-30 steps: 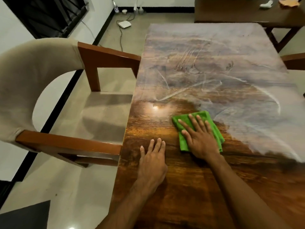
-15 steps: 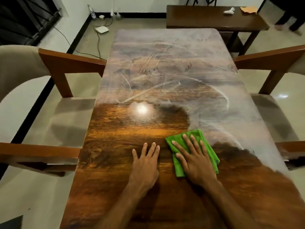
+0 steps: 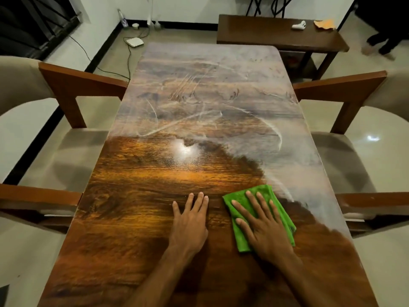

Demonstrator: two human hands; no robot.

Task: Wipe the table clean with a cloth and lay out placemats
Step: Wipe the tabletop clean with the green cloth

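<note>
Wooden bench (image 3: 137,218): near half glossy, far and right still hazy with white film. Green cloth (image 3: 240,238) right of centre, pinned flat under right hand (image 3: 265,231), fingers spread. Left hand (image 3: 190,224) flat, empty, bracing. Best: overlapping strokes outward into haze, even pressure.

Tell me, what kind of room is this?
Probably a home dining room: a long wooden table with upholstered armchairs drawn up on both sides, a side table by the far wall, and a tiled floor with cables trailing across it.
</note>
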